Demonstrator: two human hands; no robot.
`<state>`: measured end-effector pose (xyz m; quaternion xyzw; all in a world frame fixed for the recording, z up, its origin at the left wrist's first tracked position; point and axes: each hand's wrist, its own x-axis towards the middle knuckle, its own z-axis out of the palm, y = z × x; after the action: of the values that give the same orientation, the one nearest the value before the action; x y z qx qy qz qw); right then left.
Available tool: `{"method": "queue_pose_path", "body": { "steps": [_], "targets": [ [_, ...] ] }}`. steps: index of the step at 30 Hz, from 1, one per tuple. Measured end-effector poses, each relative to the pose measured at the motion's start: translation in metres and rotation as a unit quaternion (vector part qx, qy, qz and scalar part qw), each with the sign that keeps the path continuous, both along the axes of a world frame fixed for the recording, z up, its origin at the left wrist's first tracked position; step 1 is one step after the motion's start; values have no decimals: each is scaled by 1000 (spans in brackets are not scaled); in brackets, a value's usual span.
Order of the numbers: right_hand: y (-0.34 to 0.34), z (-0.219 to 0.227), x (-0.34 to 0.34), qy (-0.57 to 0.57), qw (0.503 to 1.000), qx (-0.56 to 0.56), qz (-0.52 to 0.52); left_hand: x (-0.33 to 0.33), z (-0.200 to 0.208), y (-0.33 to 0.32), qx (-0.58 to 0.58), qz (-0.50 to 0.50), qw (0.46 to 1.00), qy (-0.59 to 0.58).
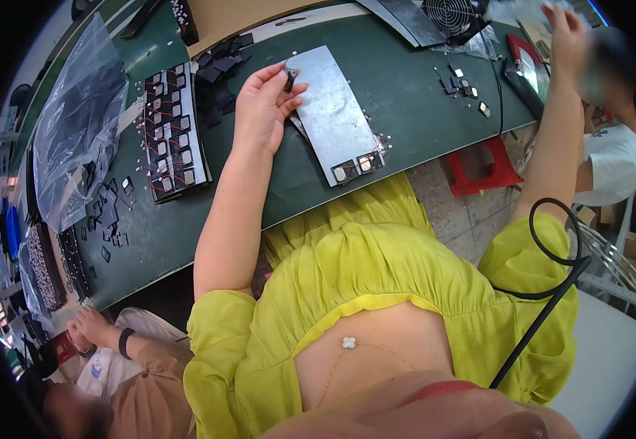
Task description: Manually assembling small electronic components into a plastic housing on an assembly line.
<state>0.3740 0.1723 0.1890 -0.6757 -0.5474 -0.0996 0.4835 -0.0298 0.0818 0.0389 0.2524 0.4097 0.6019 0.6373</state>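
Observation:
My left hand (265,102) pinches a small dark part (289,79) between thumb and fingers, over the left edge of a long silver metal plate (333,102). Two small black square modules with silver faces (354,170) and thin red wires sit at the plate's near end. Raised at the far right, my right hand (567,25) has its fingers drawn together beside clear plastic (519,11); whatever they hold is too small to make out. Left of my left arm, another plate carries rows of similar wired modules (168,132).
Black flat pieces (223,62) lie piled behind my left hand. A clear plastic bag (84,117) and thin black frames (106,208) are at left. Loose modules (464,88) and a fan (450,14) are at right. A red stool (483,168) stands below. Two people sit nearby.

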Motion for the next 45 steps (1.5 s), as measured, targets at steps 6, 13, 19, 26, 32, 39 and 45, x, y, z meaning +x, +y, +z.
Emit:
{"method": "queue_pose_path", "body": {
  "steps": [6,13,19,26,32,39,45],
  "targets": [
    [64,-3,22,44,929,208,303,-5,-1,2,-6,21,1000,-6],
    [165,31,-38,75,965,69,241,-12,-2,6,-6,15,999,-35],
    [156,-22,-97,12,929,-35,368,-17,3,0,1,58,993,-100],
    [48,-96,-204,23,792,-141,594,2,-19,22,115,14,990,-83],
    [1,-108,-252,11,697,-193,691,-10,8,-2,33,19,999,6],
    [0,-122,-251,23,705,-248,664,-11,9,-1,29,13,999,32],
    [-8,-122,-255,-25,724,-224,651,-8,6,2,29,-10,998,59]
  ]
}}
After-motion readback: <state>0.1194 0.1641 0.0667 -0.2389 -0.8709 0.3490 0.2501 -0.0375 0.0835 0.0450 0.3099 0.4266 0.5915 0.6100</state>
